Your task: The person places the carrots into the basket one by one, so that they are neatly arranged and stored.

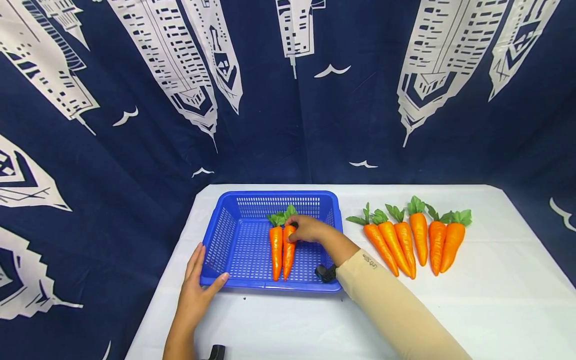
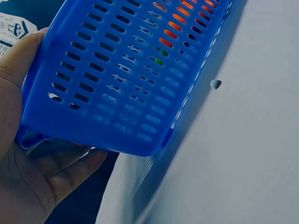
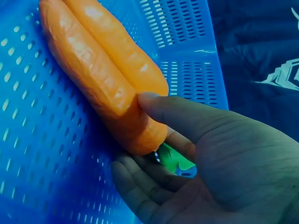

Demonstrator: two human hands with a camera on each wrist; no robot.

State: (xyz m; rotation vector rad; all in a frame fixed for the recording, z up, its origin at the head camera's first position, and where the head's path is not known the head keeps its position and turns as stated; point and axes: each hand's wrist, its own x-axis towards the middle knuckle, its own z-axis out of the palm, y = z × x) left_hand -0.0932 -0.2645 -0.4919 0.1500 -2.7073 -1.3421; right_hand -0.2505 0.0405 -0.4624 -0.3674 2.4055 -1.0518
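Two orange carrots with green leaves lie side by side in the blue plastic basket point(image 1: 252, 286), tips toward the near rim. My right hand point(image 1: 310, 229) pinches the right-hand carrot point(image 1: 288, 257) near its leafy top. The right wrist view shows the thumb point(image 3: 161, 105) pressed on that carrot and the other fingers around its thick end. Just left of it is the other carrot point(image 1: 276, 255), not held. At the basket's near left corner, my left hand point(image 1: 196, 290) grips the rim, thumb at the front and fingers along the left side.
Several more carrots point(image 1: 405, 245) lie in a row on the white table point(image 1: 495, 280), right of the basket. A dark blue cloth point(image 1: 270, 130) with white building prints hangs behind the table. A small dark speck point(image 2: 216, 84) lies near the basket's front.
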